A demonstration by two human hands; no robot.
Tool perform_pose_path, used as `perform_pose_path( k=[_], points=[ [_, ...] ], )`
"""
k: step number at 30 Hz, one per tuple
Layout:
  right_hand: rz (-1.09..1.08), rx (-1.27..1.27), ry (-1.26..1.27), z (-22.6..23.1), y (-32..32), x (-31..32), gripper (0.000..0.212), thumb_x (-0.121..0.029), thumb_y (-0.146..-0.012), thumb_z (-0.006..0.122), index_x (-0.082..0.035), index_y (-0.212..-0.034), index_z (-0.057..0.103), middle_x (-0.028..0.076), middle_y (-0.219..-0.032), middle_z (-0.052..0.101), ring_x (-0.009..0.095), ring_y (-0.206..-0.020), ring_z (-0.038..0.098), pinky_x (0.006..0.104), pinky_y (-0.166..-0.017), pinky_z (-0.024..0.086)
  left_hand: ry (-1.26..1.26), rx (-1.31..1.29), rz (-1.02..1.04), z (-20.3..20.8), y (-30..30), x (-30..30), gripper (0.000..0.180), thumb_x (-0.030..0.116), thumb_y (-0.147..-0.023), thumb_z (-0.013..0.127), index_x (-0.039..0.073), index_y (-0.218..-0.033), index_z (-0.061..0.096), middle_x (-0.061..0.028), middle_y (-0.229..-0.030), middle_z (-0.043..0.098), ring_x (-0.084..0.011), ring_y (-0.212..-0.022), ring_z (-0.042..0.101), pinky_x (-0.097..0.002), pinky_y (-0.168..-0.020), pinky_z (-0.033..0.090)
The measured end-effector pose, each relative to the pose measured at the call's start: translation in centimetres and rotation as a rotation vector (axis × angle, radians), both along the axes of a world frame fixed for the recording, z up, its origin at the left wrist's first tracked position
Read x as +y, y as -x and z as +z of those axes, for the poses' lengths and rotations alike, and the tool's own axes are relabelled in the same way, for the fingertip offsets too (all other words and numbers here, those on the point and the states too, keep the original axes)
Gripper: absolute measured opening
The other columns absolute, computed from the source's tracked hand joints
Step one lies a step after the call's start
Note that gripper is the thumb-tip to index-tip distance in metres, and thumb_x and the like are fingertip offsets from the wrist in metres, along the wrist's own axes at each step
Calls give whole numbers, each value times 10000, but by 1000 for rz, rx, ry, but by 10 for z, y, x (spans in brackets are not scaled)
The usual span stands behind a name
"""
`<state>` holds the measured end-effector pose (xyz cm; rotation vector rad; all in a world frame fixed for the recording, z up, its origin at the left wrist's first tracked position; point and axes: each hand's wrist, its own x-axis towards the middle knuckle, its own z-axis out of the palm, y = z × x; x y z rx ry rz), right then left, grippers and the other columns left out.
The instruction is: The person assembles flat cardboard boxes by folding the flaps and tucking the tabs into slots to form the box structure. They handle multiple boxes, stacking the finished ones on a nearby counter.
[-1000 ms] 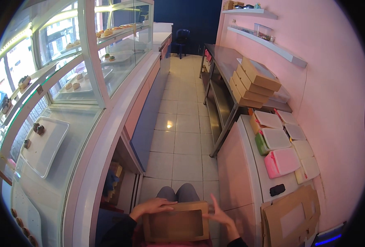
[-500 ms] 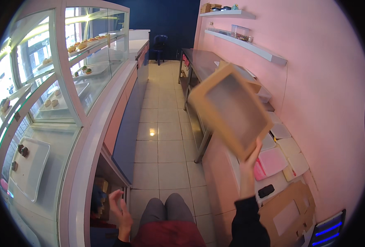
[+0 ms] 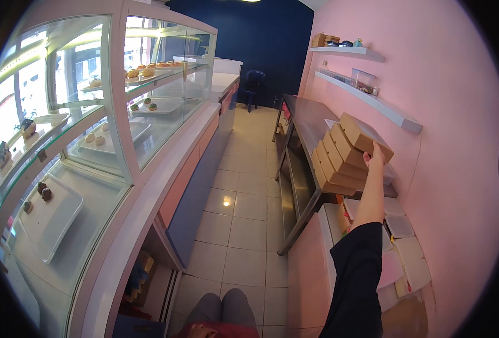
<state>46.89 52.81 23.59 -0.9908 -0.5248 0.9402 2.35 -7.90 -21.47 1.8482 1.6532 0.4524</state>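
My right hand [image 3: 375,155] reaches far forward and grips the near edge of the top brown cardboard box [image 3: 363,133]. That box sits on a leaning stack of similar boxes [image 3: 339,163] at the near end of a metal table [image 3: 311,107]. The thumb side of the hand shows, while some fingers are hidden by the box. My left hand [image 3: 203,331] is only partly in view at the lower edge, low over my lap, and its fingers cannot be made out.
Left stands a glass display case [image 3: 165,90] with trays of pastries; below it a cabinet [image 3: 148,281] is open. A tiled floor [image 3: 246,217] runs between case and table. Plastic containers [image 3: 410,256] crowd the right-hand counter. Shelves [image 3: 367,101] hang on the pink wall.
The windowed cardboard box, held tilted in the air before, is now on the stack, my right hand still on it. My left hand has dropped to the lower edge. The view has shifted left.
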Motion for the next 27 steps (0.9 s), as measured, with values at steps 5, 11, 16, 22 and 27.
perform_pose_path(
  k=[5, 11, 16, 22, 27],
  points=[
    [-351, -182, 218, -15, 12, 9, 738, -334, -788, 722, -66, -1368, 353, 170, -1134, 529, 235, -714, 595, 325, -551, 550, -12, -77, 99, -11, 2, -2, 245, 193, -923, 545, 81, -1099, 674, -136, -1079, 651, -324, -1025, 577, -469, -955, 393],
    [-237, -313, -106, -28, -13, -41, 540, -270, -853, 648, -125, -1324, 430, 102, -1074, 553, 166, -701, 589, 289, -544, 516, 86, -43, 105, 1, -9, 28, 290, 267, -951, 538, 103, -1161, 654, -194, -1128, 633, -334, -1072, 567, -468, -1001, 365],
    [205, -375, -268, -124, 57, -211, 262, -232, -945, 585, -91, -1166, 580, 11, -920, 595, 90, -727, 585, 235, -645, 476, -135, 305, 105, -27, -12, 40, 202, 255, -849, 588, 67, -839, 659, -154, -635, 638, -345, -589, 616, -463, -670, 465],
    [-21, -1121, 17, -211, 27, -467, 222, -147, -894, 622, -37, -1087, 634, 89, -944, 628, 190, -813, 630, 300, -745, 504, -165, 291, 96, -34, -24, 48, 191, 236, -788, 585, 62, -747, 653, -187, -645, 631, -402, -639, 610, -497, -685, 461],
    [-368, -1619, 681, -214, -6, -624, 334, -239, -865, 661, -31, -1123, 619, 183, -1137, 591, 368, -1053, 576, 440, -944, 449, -188, 230, 64, -29, -26, 48, 196, 222, -786, 572, 48, -742, 650, -205, -655, 629, -416, -651, 610, -509, -688, 461]
  ],
)
